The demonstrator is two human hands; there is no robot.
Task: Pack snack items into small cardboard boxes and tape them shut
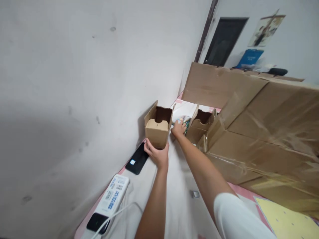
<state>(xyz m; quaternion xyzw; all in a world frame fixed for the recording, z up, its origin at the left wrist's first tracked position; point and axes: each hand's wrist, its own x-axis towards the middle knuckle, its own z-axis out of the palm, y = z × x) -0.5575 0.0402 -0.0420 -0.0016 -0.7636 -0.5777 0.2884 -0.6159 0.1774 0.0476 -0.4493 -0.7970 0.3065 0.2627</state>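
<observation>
Near the wall, a small open cardboard box [157, 134] stands with my left hand [157, 154] gripping its lower front, thumb on the left side and fingers round the right. My right hand [179, 128] reaches into the gap beyond, its fingers closed on a colorful, shiny packet [186, 126] that is partly hidden by the hand. Just right of the packet stands a second open cardboard box [199, 127]. A white sheet [184, 109] lies behind the packet.
A black phone [137, 159] and a white power strip [113, 196] with a cable lie along the wall at the left. Large taped cardboard [269, 132] rises on the right. A small square object [195, 194] lies between my forearms, and a yellow sheet [286, 219] at lower right.
</observation>
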